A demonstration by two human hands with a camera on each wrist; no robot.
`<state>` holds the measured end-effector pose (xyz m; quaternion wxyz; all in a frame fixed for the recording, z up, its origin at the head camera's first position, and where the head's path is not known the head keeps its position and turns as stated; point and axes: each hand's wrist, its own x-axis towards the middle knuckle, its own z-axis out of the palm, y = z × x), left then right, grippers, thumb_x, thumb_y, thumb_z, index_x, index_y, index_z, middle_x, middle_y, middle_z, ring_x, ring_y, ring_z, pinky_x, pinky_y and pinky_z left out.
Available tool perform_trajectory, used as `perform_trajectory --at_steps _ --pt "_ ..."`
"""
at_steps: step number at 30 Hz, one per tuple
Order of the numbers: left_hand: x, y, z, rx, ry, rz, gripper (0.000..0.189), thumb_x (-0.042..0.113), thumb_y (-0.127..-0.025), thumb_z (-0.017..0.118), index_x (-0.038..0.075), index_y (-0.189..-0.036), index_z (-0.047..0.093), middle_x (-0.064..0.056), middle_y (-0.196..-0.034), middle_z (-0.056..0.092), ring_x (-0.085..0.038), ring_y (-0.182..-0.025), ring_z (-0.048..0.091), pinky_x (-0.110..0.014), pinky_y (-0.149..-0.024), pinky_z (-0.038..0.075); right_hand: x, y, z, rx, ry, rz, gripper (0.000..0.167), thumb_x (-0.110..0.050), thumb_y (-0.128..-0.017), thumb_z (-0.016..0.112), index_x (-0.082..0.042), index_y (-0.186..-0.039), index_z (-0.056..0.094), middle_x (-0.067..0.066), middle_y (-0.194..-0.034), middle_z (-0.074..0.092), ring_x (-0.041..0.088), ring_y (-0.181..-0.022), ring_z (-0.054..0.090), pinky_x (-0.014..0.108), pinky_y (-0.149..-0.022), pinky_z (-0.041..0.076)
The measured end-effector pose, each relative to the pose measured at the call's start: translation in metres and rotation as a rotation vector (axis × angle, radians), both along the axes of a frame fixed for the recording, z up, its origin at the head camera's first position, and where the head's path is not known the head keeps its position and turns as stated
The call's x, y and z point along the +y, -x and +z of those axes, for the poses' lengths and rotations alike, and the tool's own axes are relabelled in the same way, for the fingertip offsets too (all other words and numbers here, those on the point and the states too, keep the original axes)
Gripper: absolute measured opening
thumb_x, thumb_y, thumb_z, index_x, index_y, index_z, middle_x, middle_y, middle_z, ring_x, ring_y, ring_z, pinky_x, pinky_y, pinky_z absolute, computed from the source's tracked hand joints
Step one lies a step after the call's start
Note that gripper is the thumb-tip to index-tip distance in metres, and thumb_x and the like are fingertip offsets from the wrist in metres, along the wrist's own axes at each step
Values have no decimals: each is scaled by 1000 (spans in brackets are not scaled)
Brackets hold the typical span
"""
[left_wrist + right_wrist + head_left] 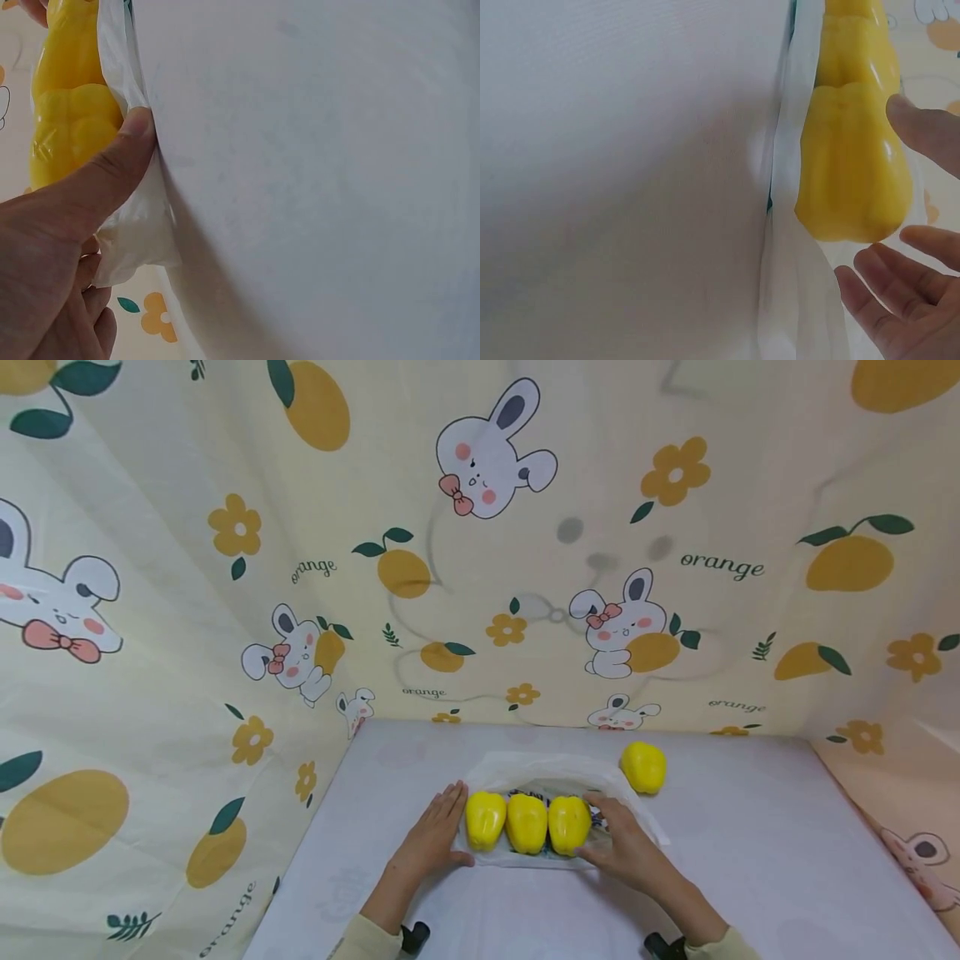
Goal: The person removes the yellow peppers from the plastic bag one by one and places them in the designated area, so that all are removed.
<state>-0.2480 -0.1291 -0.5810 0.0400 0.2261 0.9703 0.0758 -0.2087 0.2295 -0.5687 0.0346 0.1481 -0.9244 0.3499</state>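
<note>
Three yellow bell peppers, a left one [486, 820], a middle one [527, 823] and a right one [570, 825], stand in a row on a whitish plastic bag [517, 860] with dark print. My left hand [433, 833] lies along the row's left end, fingers straight, thumb at the bag's front edge. In the left wrist view its thumb [112, 161] touches the bag beside the end pepper. My right hand [622, 843] is spread around the right pepper, its fingers [889, 277] loosely bent and close to the pepper's end. Another yellow bell pepper [643, 768] sits behind the right hand.
A pale cloth covers the table [765, 835]. Behind and on both sides hangs a cream curtain [480, 610] printed with rabbits, oranges and flowers. The bag's back part [540, 766] spreads out behind the row. Dark straps [415, 937] circle the wrists.
</note>
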Motion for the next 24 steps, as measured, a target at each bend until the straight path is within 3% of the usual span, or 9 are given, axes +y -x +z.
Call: perform_trajectory --at_steps 11,24 --pt "0 0 -2 10 3 4 121 50 -84 90 3 -171 20 -12 -180 18 -29 -165 22 -47 -134 21 -5 4 -1 -73 -42 -26 93 -33 -85 94 -5 -159 45 21 -158 51 45 -144 48 67 -117 45" --pt "-1 -1 -2 11 12 5 121 50 -84 89 4 -171 19 -12 -180 17 -28 -165 21 -47 -134 20 -9 7 -6 -58 -64 -31 99 -35 -82 96 -6 -161 43 21 -156 52 45 -141 51 68 -113 48"
